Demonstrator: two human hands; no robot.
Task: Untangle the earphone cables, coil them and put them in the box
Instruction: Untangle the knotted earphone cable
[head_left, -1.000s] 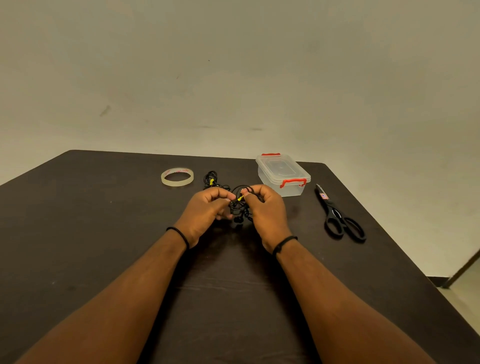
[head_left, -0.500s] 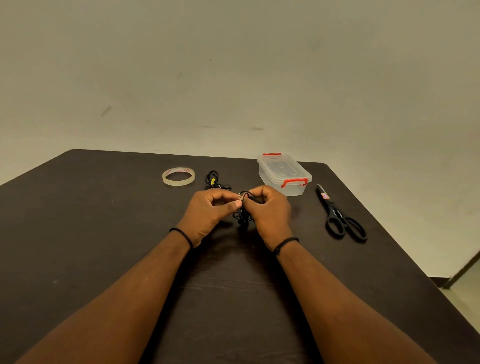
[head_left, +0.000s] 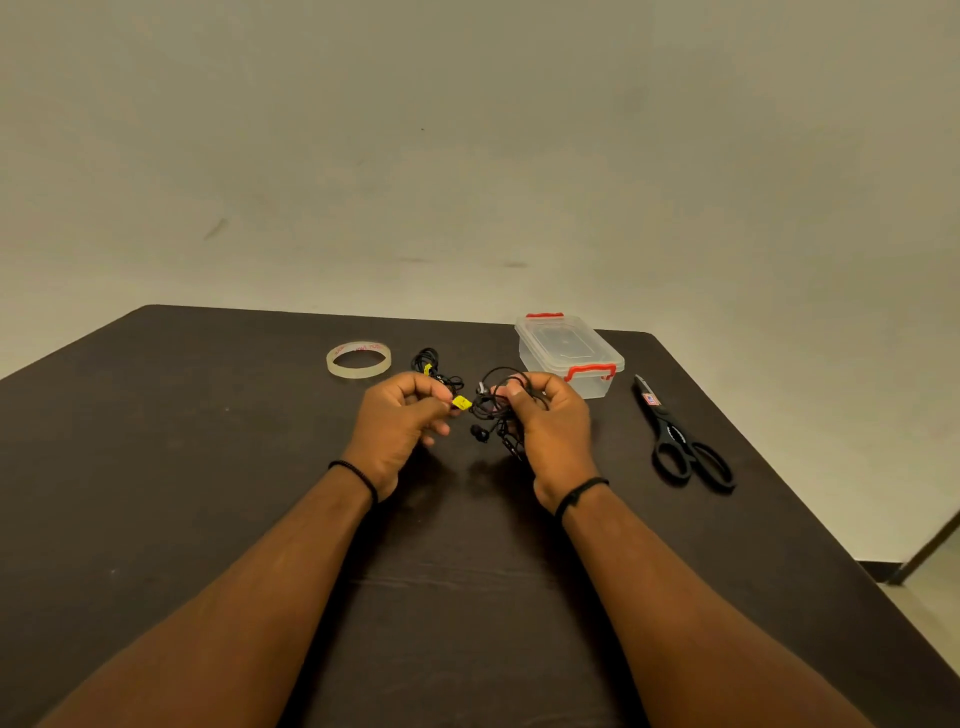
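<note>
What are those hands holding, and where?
Black earphone cables: the left hand pinches the yellow tag, the right hand grips the tangled bundle.

We're pulling our hands apart now! Half a second ago the left hand and right hand met knuckle to knuckle over the tangled earphone cable; now a gap has opened between them. The yellow tag, barely peeking out a moment back, is in plain view, pinched at our left fingertips, with the cable drawn out from it toward the right hand. The bundle has loosened: loops that were bunched behind our fingers now fan out above the right hand's grip, and an earbud dangles free below, between the hands. The right hand has shifted rightward, closer to the clear box.
</note>
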